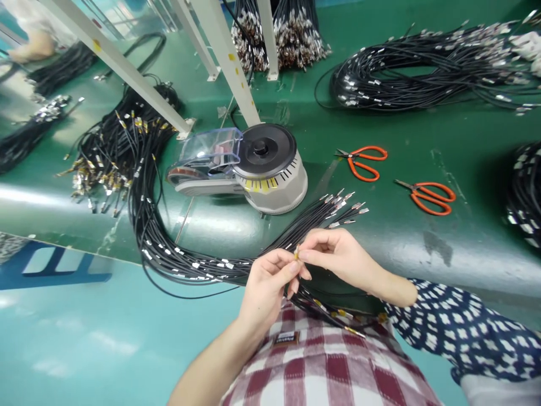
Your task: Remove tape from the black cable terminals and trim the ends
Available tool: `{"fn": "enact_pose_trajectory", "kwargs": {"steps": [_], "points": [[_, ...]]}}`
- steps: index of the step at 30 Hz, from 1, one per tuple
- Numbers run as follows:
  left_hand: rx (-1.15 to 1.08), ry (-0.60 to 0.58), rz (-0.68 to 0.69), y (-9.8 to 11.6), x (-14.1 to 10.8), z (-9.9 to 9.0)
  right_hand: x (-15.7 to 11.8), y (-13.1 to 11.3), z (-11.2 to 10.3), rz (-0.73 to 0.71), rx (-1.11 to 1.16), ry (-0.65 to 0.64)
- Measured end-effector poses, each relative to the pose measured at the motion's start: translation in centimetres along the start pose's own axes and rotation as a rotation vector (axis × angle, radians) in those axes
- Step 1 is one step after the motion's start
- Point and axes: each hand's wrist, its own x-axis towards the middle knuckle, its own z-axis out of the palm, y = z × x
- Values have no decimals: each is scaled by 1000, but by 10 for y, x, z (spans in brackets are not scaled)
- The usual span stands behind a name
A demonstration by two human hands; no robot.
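In front of my apron (pixel 338 372), my left hand (pixel 268 279) pinches the end of a black cable between thumb and fingers. A small piece of yellow tape (pixel 297 253) sits at that end, and my right hand (pixel 338 254) has its thumb and forefinger closed on it. My fingers partly hide the cable tip. A bundle of black cables (pixel 203 269) with white tags runs under and beside my hands, its metal ends fanned out just beyond them. Several cable ends with yellow tape (pixel 338 313) lie near my lap, below the right hand.
A round tape dispenser (pixel 274 189) stands beyond my hands. Two orange-handled scissors (pixel 351 158) (pixel 415 189) lie to its right. Further cable bundles (pixel 380 82) rest at the back and on both sides. White metal posts (pixel 236 67) rise from the green table (pixel 321 124). Another person's arm (pixel 36 48) shows far left.
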Motion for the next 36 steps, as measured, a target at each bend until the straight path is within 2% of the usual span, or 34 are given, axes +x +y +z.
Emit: {"fn": "enact_pose_trajectory", "kwargs": {"steps": [3, 9, 15, 21, 25, 36], "points": [[-8, -27, -21, -2, 2, -5, 2, 0, 0, -9, -27, 10], [-32, -66, -34, -3, 5, -9, 6, 7, 5, -154, -113, 65], [-68, -55, -56, 0, 6, -7, 11, 12, 10, -58, 112, 2], [-101, -65, -86, 3, 5, -8, 13, 6, 12, -8, 85, 68], [-104, -47, -70, 4, 5, -8, 14, 3, 12, 32, 77, 48], [-73, -18, -47, 5, 5, -5, 14, 7, 12, -12, 63, 33]]}}
